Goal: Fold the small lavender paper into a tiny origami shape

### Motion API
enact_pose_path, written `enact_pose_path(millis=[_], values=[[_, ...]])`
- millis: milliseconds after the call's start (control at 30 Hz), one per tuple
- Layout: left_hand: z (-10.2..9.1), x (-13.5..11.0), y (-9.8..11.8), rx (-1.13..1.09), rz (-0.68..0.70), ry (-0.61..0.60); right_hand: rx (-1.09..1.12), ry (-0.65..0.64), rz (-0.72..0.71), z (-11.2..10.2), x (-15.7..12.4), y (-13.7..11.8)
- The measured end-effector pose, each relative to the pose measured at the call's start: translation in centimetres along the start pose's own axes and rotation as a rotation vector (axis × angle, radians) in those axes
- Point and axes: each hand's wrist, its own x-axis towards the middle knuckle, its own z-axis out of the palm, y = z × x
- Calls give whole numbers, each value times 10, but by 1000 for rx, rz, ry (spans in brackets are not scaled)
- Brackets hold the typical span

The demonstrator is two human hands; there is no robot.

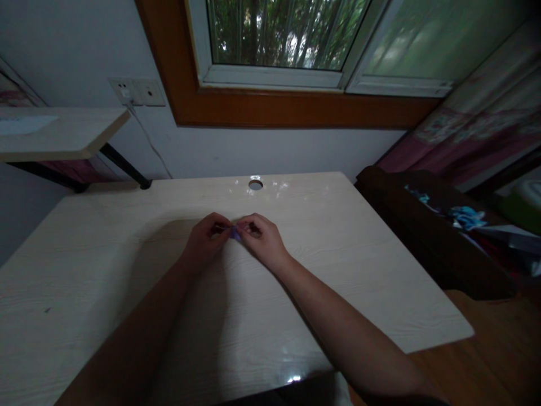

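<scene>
My left hand (208, 235) and my right hand (262, 239) meet over the far middle part of the pale wood-grain desk (270, 304). Between their fingertips is a small purple piece (235, 233), too small and dim for me to tell its kind. Both hands pinch it, thumb against fingers, from opposite sides. Much of the piece is hidden behind the fingers.
A round cable hole (256, 185) lies beyond my hands near the desk's back edge. On the left a raised shelf (63, 135) stands on black legs. A white cable (147, 135) hangs from the wall socket (137, 92). Dark wooden furniture (422, 242) stands at the right.
</scene>
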Motion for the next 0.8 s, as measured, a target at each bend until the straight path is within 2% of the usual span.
enact_pose_path(millis=[233,533,800], values=[[1,2,6,123,-18,-9,-35,-21,-4,1,-1,2],[1,1,-3,147,-50,49,-57,-7,-7,-1,1,3],[0,4,3,253,-16,-3,-56,-45,-32,-5,2,0]])
